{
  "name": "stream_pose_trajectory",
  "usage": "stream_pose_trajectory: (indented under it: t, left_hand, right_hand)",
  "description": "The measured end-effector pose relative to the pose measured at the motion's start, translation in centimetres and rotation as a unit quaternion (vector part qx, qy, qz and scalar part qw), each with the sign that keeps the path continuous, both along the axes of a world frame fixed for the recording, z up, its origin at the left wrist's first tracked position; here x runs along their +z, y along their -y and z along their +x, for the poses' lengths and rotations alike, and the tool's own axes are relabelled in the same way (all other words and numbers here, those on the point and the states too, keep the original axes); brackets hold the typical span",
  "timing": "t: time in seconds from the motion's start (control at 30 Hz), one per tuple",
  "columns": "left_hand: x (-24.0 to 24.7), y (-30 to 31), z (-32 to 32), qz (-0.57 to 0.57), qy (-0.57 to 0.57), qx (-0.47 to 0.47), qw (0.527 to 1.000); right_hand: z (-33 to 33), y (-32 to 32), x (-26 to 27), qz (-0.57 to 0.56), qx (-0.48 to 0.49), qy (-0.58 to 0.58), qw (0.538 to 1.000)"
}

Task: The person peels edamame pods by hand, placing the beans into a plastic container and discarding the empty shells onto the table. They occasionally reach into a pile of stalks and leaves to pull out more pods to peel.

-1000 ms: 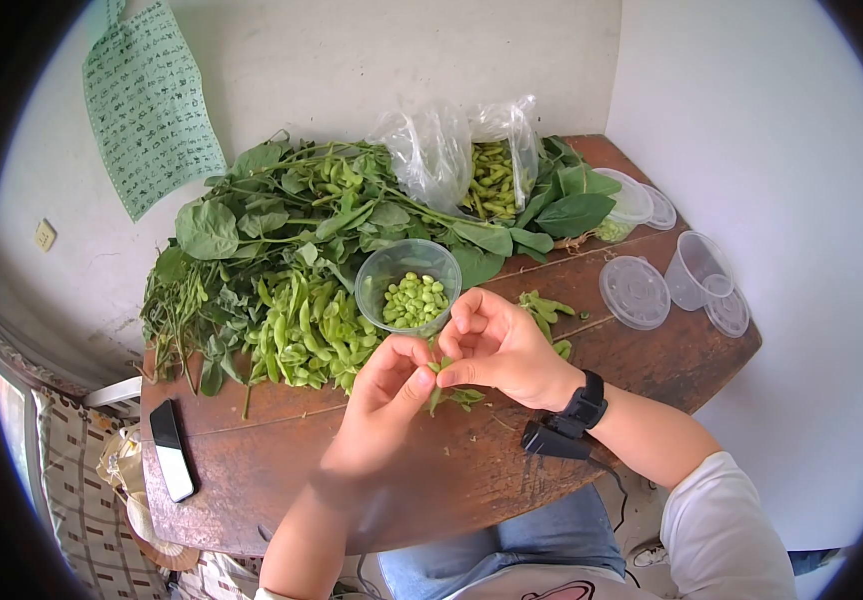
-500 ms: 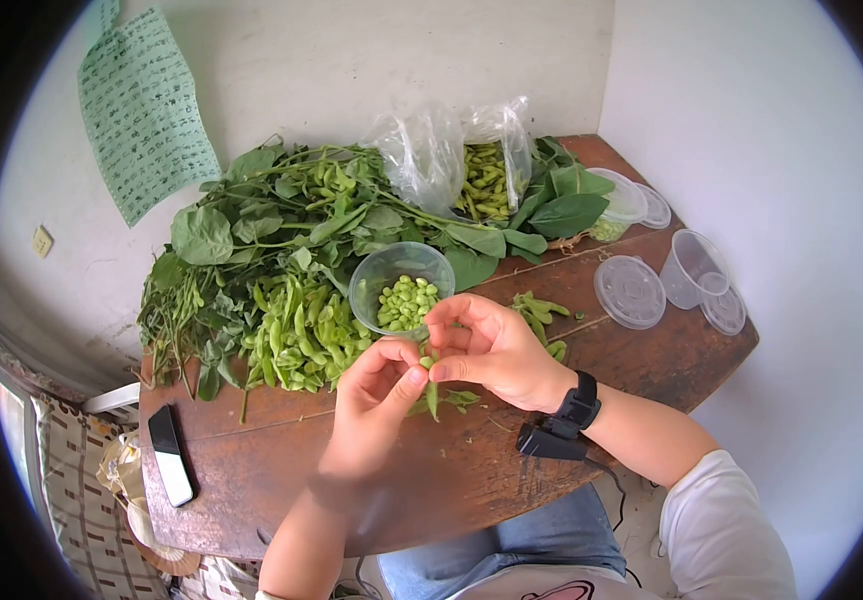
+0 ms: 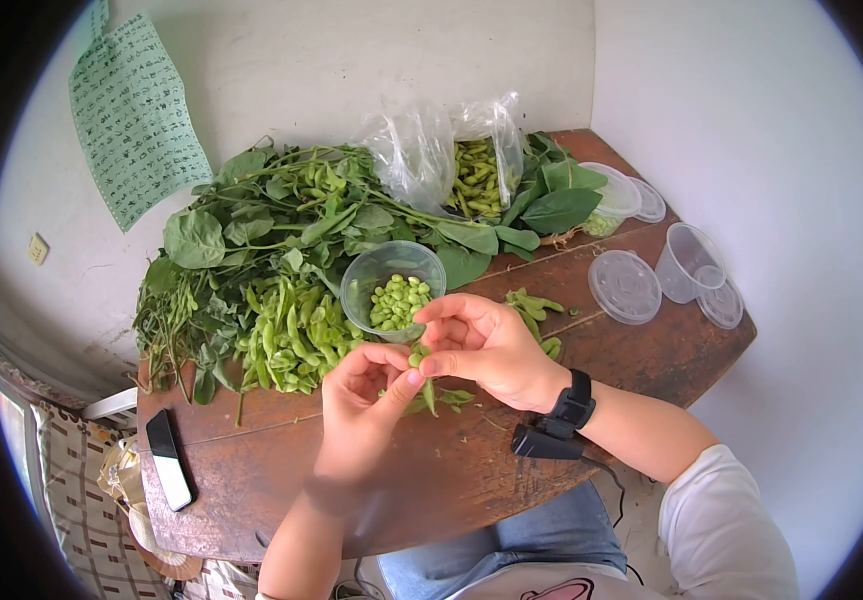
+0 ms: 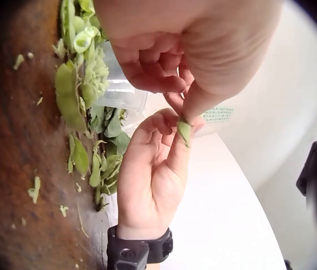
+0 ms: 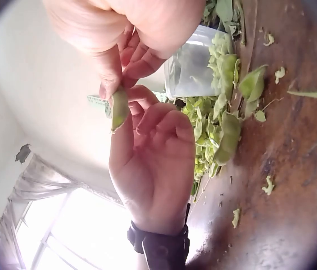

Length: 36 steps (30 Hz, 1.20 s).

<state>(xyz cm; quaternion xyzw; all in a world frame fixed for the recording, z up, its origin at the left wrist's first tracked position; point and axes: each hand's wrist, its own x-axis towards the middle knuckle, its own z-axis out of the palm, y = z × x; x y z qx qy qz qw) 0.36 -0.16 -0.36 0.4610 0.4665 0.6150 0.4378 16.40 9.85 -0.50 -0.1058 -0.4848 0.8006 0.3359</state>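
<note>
Thumb and fingertips of my left hand [image 3: 364, 392] pinch a green soybean pod [image 4: 184, 134] from one side. My right hand [image 3: 497, 352], with a black band at the wrist, pinches the same pod from the other side, so the fingertips meet. Part of the pod is hidden behind the thumbs; in the right wrist view its plump green side [image 5: 119, 108] shows. Just beyond the hands stands a clear plastic bowl [image 3: 354, 312] with shelled green beans [image 3: 399, 301] in it. Several pods and husks [image 5: 227, 138] lie on the table below the hands.
A heap of pods [image 3: 297, 335] and leafy stalks [image 3: 252, 225] covers the table's left and back. Behind stands a plastic bag of pods [image 3: 477, 180]. Clear lids [image 3: 624, 287] and a cup [image 3: 685, 262] are at right, a phone [image 3: 169, 460] at left on the wooden table [image 3: 222, 480].
Both hands keep their pinch on the pod, with small finger shifts; more of its green shows between the fingertips now. The head view has shifted slightly, moving the scene left.
</note>
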Motion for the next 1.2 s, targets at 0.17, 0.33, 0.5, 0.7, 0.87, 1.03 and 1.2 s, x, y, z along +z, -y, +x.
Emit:
stream_pose_trajectory:
  t: [0.17,0.33,0.5,0.7,0.87,1.03,1.2]
  left_hand:
    - [0.0,-0.1,0.0,-0.007,-0.012,-0.010,1.000]
    - [0.0,0.0,0.0,-0.012,-0.053,0.009,0.998]
    - [-0.1,-0.2,-0.1,0.029,-0.093,0.025,0.995]
    - [0.7,-0.1,0.2,0.025,0.034,0.049,0.998]
    - [0.1,-0.1,-0.2,0.021,0.011,0.036,0.999]
    - [-0.1,0.0,-0.3,0.035,0.012,0.028,0.999]
    - [0.0,-0.1,0.0,0.050,0.007,0.030,0.998]
  right_hand:
    - [0.1,-0.1,0.0,-0.004,0.005,0.028,1.000]
    - [0.1,-0.1,0.1,0.005,-0.003,0.052,0.999]
    - [0.0,0.0,0.2,0.022,-0.009,0.056,0.998]
    - [0.2,0.1,-0.2,0.041,0.036,0.131,0.990]
    - [0.3,-0.2,-0.5,0.013,0.080,0.121,0.989]
    - [0.4,0.3,0.8,0.025,0.048,0.140,0.989]
    - [0.2,0.2,0.2,0.042,0.027,0.139,0.989]
